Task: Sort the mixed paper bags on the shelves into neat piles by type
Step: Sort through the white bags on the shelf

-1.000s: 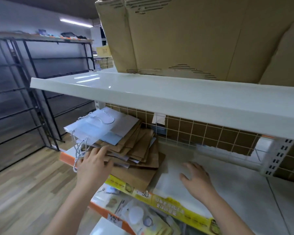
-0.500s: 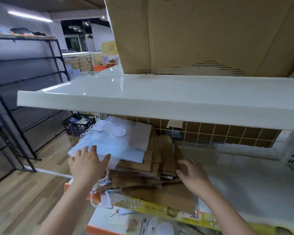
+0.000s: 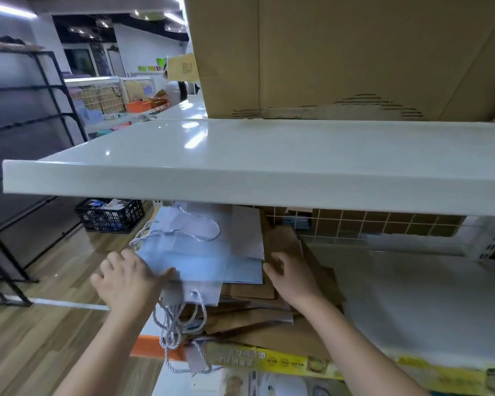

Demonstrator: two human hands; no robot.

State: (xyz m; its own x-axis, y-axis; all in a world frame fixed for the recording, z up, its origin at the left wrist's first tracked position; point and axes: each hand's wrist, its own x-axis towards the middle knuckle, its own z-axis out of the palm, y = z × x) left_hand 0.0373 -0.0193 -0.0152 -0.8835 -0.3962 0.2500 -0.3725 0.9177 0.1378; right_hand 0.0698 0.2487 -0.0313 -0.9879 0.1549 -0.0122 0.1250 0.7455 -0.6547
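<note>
Racking, black and bare, fills the far left, and a black plastic crate sits on the wood floor past it, nothing to do with the sorting as far as I can tell.

Next over, the left hand sits at the left edge of the mixed bag stack, thumb on top of the pale blue paper bag and fingers tucked behind its edge, so it's pinching that bag. My guess is it grabs there because the blue ones lie on top and overhang the shelf end, easy to peel off first. Their white rope handles loop across the top and more cords dangle off the front, which could snag when lifting.

Under and right of the blue ones are the brown kraft bags, fanned out crooked and flat, clearly not sorted yet. The right hand rests against the stack's right side, fingers loosely curled and touching the kraft edges, holding nothing as far as I can see, probably to pin the pile so it doesn't slide.

All of it lies on the lower white shelf, whose bare stretch to the right looks like a handy spot for a second pile. The upper shelf overhangs, carrying a big cardboard box, so headroom is tight.
</note>
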